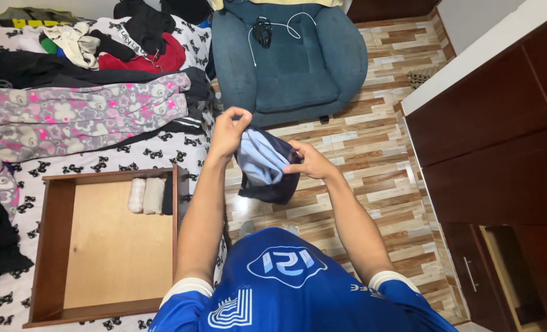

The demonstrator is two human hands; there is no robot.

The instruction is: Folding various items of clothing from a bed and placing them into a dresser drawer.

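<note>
Rolled clothes [150, 195] in wooden drawer [52, 246]

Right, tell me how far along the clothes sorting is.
Done: three rolled items sit at the back of the wooden drawer lying on the bed. In hand: the left hand and right hand hold a dark and light blue garment over the floor. Left: a pile of clothes on the bed, including patterned pyjama trousers.
</note>
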